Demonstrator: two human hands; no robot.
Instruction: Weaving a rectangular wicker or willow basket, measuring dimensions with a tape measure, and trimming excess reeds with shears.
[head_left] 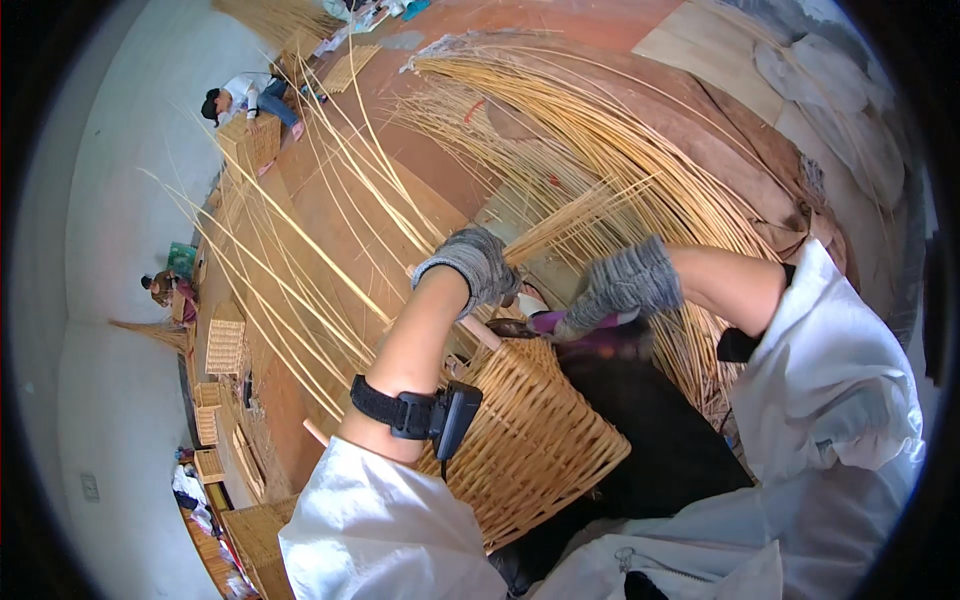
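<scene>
A half-woven wicker basket [545, 435] rests tilted against my legs, with long pale willow rods [300, 225] standing out from its far side. My left hand [472, 268], in a grey knitted glove, is closed at the basket's upper corner. A bunch of willow rods [580, 222] comes out from beside its fingers, which are mostly hidden. My right hand [622, 288], gloved the same way, grips pruning shears [545, 320] with purple handles. Their dark blades lie by the basket's rim, close to a thick peeled stick [480, 331] just below my left hand.
A large heap of willow rods [640, 150] spreads over the floor ahead and to the right. Finished-looking wicker baskets [225, 340] line the left wall. Two people work farther off, one bent over a wicker box [248, 143]. Clear plastic sheeting [830, 90] lies at the far right.
</scene>
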